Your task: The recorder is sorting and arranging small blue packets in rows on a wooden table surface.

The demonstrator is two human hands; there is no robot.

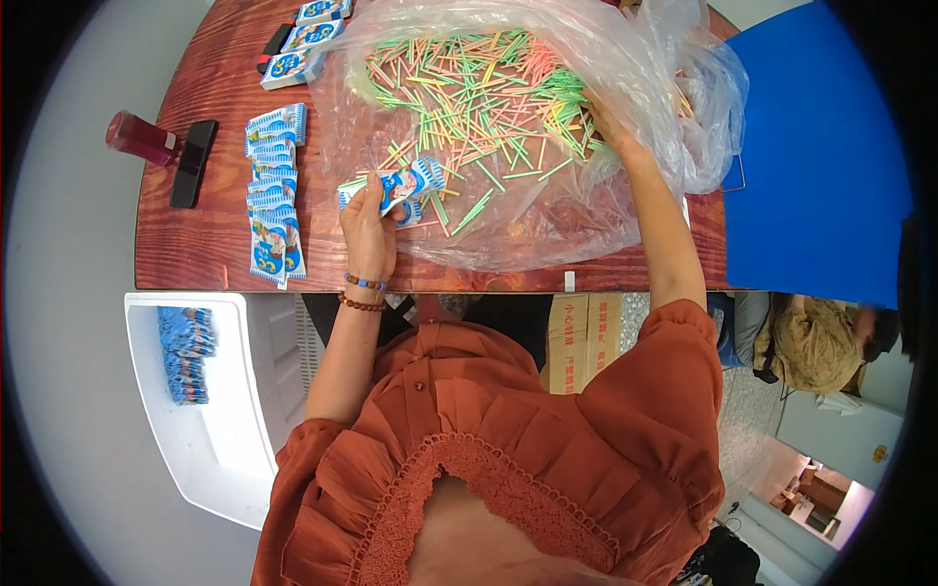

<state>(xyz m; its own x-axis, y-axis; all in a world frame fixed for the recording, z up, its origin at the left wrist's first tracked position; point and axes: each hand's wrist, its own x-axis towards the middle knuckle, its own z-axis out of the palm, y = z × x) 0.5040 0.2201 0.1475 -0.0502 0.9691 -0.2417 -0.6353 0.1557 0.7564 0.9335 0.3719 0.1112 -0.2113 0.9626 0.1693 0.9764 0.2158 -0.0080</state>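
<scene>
My left hand [367,230] is closed on a small blue-and-white packet [405,186], with part of another one beneath it. A large clear plastic bag [528,239] lies spread over the table, with many thin pink, green and yellow sticks [474,107] strewn on it. At the right side of this pile, next to a thick bunch of green sticks [564,93], is my right hand [611,127]. Its fingers reach toward the sticks under a fold of the plastic, and I cannot make out whether they grip any.
A column of overlapping blue-and-white packets [274,195] lies on the wooden table [220,254], below small boxes [291,68]. A phone [193,164] and a red bottle [143,138] are at the left. Below stands a white foam box [220,439] holding packets; a blue panel [816,166] is right.
</scene>
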